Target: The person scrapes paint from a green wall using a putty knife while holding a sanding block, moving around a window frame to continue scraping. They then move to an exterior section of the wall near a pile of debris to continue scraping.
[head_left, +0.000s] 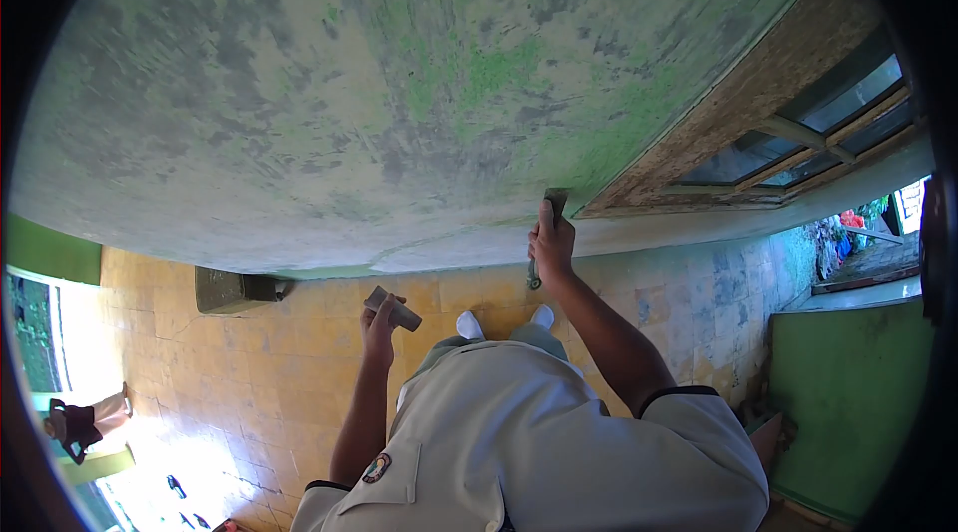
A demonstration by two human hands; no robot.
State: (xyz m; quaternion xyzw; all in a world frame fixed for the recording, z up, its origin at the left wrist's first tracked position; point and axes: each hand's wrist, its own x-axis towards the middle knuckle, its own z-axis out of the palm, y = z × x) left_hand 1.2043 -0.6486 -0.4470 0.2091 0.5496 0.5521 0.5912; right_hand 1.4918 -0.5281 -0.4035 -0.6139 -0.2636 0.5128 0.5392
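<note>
My right hand [553, 251] is wrapped round the handle of a putty knife [556, 199]. The blade points up at the wall [419, 133], just left of the window frame's lower corner, and the handle's end with a hole shows below my fist. Lower and to the left, my left hand [376, 325] grips a flat grey rectangular piece [397, 310], held away from the wall above the floor. Patches of green paint and grey-white filler cover the wall.
A weathered wooden window frame [689, 148] with glass panes is set in the wall at right. On the yellow tiled floor [289, 362] stands a box-like object [232, 290] by the wall. Another person [92, 422] is far off at lower left. A green panel [848, 402] stands at right.
</note>
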